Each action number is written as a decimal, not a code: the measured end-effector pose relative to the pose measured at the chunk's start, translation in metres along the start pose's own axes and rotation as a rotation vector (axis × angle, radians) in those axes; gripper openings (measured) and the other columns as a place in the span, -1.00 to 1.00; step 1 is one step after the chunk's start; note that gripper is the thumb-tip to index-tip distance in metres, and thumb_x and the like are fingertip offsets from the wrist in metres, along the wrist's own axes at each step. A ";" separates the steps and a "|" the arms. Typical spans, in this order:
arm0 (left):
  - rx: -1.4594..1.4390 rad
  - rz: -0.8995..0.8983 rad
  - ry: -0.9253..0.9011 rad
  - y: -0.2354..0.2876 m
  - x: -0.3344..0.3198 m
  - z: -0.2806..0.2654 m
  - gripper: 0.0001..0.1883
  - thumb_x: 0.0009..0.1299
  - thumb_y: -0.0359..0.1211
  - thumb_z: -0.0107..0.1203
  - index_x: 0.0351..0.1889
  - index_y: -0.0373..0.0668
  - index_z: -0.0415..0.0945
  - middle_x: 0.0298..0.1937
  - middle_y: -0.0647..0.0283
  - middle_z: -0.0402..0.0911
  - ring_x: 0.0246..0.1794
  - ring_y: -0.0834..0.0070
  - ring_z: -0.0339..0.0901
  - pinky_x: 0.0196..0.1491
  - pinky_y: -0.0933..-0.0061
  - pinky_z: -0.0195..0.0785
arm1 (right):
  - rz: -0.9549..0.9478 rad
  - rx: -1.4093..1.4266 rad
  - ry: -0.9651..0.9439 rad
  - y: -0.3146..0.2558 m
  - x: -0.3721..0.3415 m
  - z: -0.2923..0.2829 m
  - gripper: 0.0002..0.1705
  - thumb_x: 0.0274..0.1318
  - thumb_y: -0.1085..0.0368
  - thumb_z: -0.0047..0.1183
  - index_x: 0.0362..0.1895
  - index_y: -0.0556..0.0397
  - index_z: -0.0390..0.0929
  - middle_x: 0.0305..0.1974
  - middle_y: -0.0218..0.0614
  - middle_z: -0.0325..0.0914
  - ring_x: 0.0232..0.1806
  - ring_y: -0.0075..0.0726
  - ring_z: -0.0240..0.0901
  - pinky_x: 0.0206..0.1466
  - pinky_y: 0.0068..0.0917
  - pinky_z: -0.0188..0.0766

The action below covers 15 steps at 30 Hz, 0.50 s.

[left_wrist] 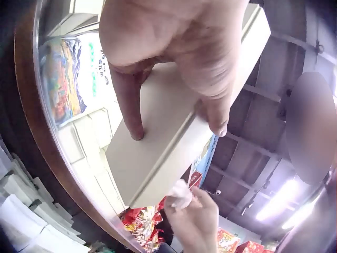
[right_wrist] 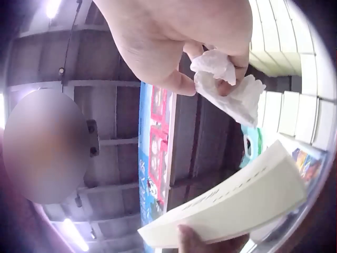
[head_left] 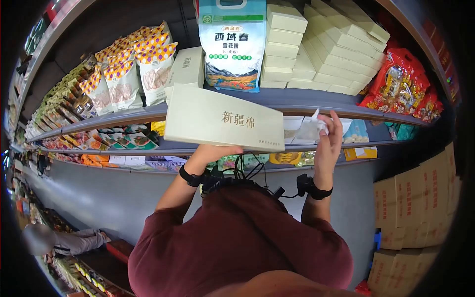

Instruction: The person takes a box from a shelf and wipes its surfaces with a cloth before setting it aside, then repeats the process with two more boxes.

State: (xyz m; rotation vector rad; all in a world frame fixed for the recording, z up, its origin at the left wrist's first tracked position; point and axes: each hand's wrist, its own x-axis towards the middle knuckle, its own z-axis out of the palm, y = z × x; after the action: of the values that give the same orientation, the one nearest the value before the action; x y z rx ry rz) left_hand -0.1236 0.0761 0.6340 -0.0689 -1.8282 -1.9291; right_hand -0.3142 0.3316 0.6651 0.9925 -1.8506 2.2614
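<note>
A long cream box with gold Chinese lettering is held up in front of the shelf, tilted a little. My left hand grips it from below; in the left wrist view the thumb and fingers clasp opposite sides of it. To the right of the box, my right hand pinches a crumpled white tissue. The right wrist view shows the tissue bunched around a fingertip, apart from the box.
On the shelf stand a flour bag, stacks of cream boxes, orange-topped bags and red snack packs. Lower shelves carry more packets. Brown cartons are piled at the right. Another person is behind at the left.
</note>
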 end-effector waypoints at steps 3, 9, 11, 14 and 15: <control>0.353 -0.135 -0.104 0.008 0.002 0.001 -0.19 0.13 -0.23 0.53 0.33 -0.22 0.39 0.27 0.13 0.52 0.28 0.35 0.44 0.26 0.26 0.36 | -0.155 0.011 -0.041 -0.017 -0.004 0.023 -0.45 0.16 0.55 0.04 0.28 0.20 0.40 0.15 -0.16 0.51 0.27 -0.27 0.35 0.39 -0.34 0.14; 0.399 0.388 -0.078 0.012 0.020 0.012 0.31 -0.04 -0.16 0.63 0.56 -0.08 -0.16 0.49 -0.01 0.21 0.46 0.11 0.25 0.37 0.13 0.29 | -0.451 -0.500 -0.304 -0.014 -0.004 0.084 -0.50 0.24 0.46 0.04 0.29 0.08 0.48 0.20 -0.02 0.50 0.38 0.08 0.32 0.46 -0.13 0.15; 0.315 0.484 -0.058 0.015 0.025 0.014 0.33 -0.09 -0.14 0.65 0.55 -0.07 -0.13 0.47 -0.05 0.23 0.46 0.07 0.24 0.38 0.10 0.27 | -0.437 -0.507 -0.295 -0.008 -0.004 0.089 -0.49 0.26 0.46 0.00 0.31 0.09 0.45 0.24 0.00 0.47 0.39 0.12 0.29 0.48 -0.08 0.13; 0.168 0.565 -0.011 0.026 0.026 0.025 0.22 -0.03 -0.13 0.61 0.51 -0.08 -0.05 0.43 -0.12 0.25 0.46 0.03 0.24 0.38 0.06 0.26 | -0.380 -0.436 -0.284 0.000 -0.007 0.096 -0.48 0.29 0.47 -0.07 0.35 0.11 0.41 0.30 0.03 0.42 0.42 0.13 0.27 0.50 -0.02 0.09; 0.103 0.555 0.013 0.027 0.025 0.027 0.10 0.09 -0.13 0.55 0.49 -0.09 0.01 0.41 -0.16 0.25 0.44 0.03 0.25 0.37 0.04 0.27 | -0.339 -0.363 -0.277 0.000 -0.009 0.099 -0.48 0.30 0.48 -0.11 0.36 0.12 0.40 0.33 0.03 0.40 0.43 0.10 0.27 0.51 0.00 0.07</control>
State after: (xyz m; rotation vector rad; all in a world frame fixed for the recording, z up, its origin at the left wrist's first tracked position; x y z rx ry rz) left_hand -0.1434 0.0946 0.6708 -0.4759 -1.6701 -1.4413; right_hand -0.2643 0.2457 0.6678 1.4682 -1.9130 1.5947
